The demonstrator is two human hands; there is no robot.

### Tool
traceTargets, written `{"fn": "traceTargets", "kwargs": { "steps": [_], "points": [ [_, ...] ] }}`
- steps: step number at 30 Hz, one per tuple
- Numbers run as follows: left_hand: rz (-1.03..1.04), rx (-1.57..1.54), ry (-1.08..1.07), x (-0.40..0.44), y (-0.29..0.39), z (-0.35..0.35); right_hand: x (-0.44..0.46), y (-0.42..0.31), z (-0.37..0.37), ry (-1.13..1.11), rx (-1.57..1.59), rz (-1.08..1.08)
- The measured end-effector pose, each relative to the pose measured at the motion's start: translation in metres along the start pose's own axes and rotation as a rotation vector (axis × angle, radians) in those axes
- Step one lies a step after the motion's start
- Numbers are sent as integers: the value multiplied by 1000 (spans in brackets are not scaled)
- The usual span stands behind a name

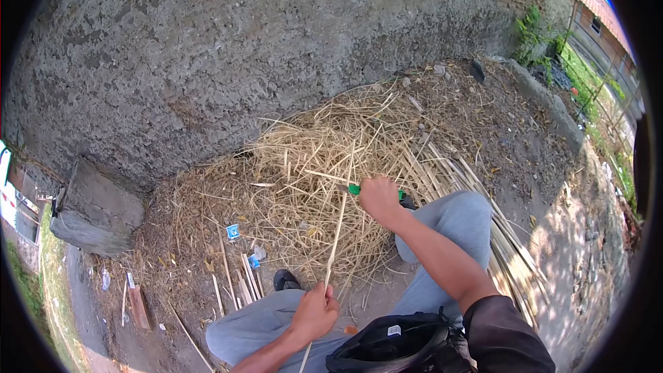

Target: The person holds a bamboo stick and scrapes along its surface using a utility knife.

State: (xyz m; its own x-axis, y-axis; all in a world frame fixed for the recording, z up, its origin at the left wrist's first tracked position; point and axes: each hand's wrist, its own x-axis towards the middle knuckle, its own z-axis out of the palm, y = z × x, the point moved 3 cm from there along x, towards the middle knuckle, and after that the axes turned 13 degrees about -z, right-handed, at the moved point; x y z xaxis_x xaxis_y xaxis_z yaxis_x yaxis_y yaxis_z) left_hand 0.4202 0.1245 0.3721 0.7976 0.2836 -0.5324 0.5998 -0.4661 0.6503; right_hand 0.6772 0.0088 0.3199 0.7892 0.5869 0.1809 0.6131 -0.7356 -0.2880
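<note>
My left hand (316,314) is closed around a long, thin bamboo strip (335,243), which slants up and away from my lap. Gripped in my right hand (380,200) is a green-handled knife (354,189). Its short blade points left and meets the strip near the upper end; whether it cuts in cannot be made out. Below both hands spreads a heap of pale bamboo shavings (304,217). My fingers hide most of the knife's handle.
A rough grey wall (276,34) rises behind the heap. Split bamboo strips (511,255) lie to my right, shorter pieces (247,280) to my left. A black bag (387,342) rests at my lap. A concrete block (100,211) stands at the wall's left.
</note>
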Motion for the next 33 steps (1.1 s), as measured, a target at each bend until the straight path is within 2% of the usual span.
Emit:
{"fn": "traceTargets", "kwargs": {
  "steps": [4,5,9,11,16,18,20,23,26,28,29,31,33],
  "points": [
    [-9,103,-44,-12,-5,4,8,29,5,67,0,82],
    [-2,118,-44,-13,-5,3,13,36,1,-27,48,136],
    [-18,102,-44,-16,-11,5,16,42,14,-6,-5,131],
    [-11,99,-28,-16,-14,6,19,49,17,-67,16,204],
    [-45,72,-127,-20,-37,4,13,56,18,-77,-29,240],
    [19,103,-71,-54,-30,0,14,67,18,-111,-59,243],
    [66,170,-19,-77,-37,-12,4,93,27,-123,4,373],
    [12,47,49,-98,-54,-45,2,75,31,-118,35,334],
    [-107,-176,81,-99,-55,-68,3,40,-10,-171,123,253],
    [-326,-384,-159,-81,-69,-64,-1,20,-34,-121,89,133],
    [-326,-385,-151,-76,-68,-63,-5,14,-45,-118,92,126],
    [-346,-668,-205,-63,-57,-58,-10,5,-69,-38,196,57],
    [-297,-703,-210,-54,-45,-57,-15,-3,-92,-56,266,21]
  ]
}}
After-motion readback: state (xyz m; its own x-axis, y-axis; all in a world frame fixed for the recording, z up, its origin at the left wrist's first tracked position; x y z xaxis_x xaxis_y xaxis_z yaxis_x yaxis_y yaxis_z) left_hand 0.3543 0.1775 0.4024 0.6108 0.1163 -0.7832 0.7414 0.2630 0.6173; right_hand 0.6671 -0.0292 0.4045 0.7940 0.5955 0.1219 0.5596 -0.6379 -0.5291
